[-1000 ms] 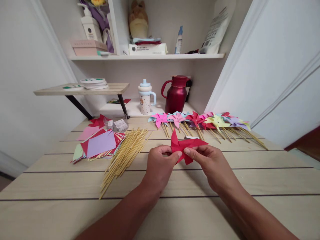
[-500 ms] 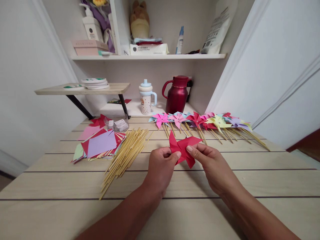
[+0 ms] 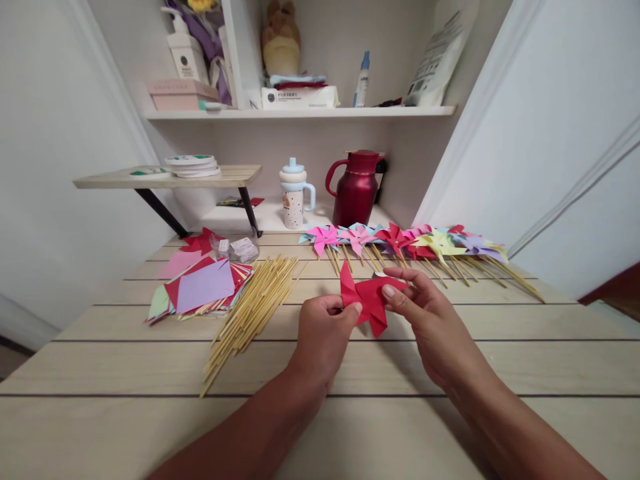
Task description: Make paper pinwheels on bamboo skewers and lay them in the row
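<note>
A red paper pinwheel head [image 3: 366,301], partly folded, is held just above the wooden table [image 3: 320,373] by both hands. My left hand [image 3: 323,333] pinches its left side between thumb and forefinger. My right hand [image 3: 425,313] pinches its right flap, bending the flap towards the centre. Left of my hands lies a loose bundle of bamboo sticks [image 3: 250,307]. Further left sits a stack of coloured paper squares [image 3: 200,290] with a lilac sheet on top.
A row of finished pinwheels on sticks [image 3: 400,243] lies across the back of the table. Behind them stand a dark red jug [image 3: 356,190] and a spouted cup [image 3: 295,195]. A small raised shelf [image 3: 165,179] holds tape rolls.
My right hand has folded the pinwheel's right flap inward towards the centre, so the paper shape looks narrower. The left hand has kept its pinch and barely moved.
</note>
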`<state>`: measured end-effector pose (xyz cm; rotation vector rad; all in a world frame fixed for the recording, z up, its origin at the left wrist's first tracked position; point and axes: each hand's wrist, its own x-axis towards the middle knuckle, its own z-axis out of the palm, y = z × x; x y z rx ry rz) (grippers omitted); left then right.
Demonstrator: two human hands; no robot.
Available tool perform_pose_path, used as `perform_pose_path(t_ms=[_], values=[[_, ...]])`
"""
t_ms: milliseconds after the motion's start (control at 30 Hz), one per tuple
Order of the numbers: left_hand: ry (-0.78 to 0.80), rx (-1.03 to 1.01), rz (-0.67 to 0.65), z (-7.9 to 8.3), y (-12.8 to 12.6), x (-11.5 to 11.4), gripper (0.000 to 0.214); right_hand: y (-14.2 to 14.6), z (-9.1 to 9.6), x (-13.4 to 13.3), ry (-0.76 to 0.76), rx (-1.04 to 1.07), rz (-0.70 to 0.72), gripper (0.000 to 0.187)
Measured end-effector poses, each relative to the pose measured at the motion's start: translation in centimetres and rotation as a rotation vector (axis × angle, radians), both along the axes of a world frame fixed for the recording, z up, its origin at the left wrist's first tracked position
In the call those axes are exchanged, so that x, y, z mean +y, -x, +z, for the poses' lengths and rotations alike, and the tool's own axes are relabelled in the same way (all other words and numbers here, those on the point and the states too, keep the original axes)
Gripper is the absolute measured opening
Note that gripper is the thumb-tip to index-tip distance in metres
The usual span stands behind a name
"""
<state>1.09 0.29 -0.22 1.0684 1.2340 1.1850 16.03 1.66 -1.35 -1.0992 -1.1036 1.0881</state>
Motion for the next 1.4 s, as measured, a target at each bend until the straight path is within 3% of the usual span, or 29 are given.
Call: perform_pose_path(t_ms=[100,200,267,367,600,800,1033,1133,1267,1400], values=[[-0.002,-0.004,0.041,0.1,0.0,0.1,0.013,-0.3,-0.1,-0.1,-0.151,-0.107,-0.149,0.047],[-0.028,0.024,0.081,0.1,0.0,0.2,0.012,-0.5,0.2,-0.6,-0.247,-0.281,-0.262,0.03],[-0.036,0.049,0.101,0.0,0.0,0.2,0.013,-0.4,0.5,-1.0,-0.204,-0.38,-0.215,0.021],[-0.046,0.056,0.1,-0.1,-0.1,0.2,0.013,-0.2,0.7,-1.2,-0.114,-0.433,-0.078,0.023],[-0.064,0.123,0.084,-0.4,-0.3,0.0,0.021,-0.4,0.7,-0.8,-0.059,-0.359,-0.079,0.028],[-0.065,0.144,0.068,-0.6,-0.3,0.0,0.015,-0.2,0.9,-0.6,0.002,-0.358,-0.022,0.029],[-0.077,0.144,0.108,-0.6,0.0,0.4,0.013,-0.6,0.6,-0.7,-0.044,-0.223,-0.077,0.034],[-0.209,0.266,0.174,-0.5,0.3,0.5,0.014,-0.7,0.6,-0.4,-0.117,-0.166,-0.162,0.032],[-0.424,0.436,0.182,-0.6,0.2,0.3,0.013,-0.6,0.6,-0.1,-0.072,-0.091,-0.162,0.057],[-0.395,0.432,0.132,-0.7,-0.2,0.0,0.013,-0.2,1.1,-0.3,0.029,-0.018,0.011,0.07]])
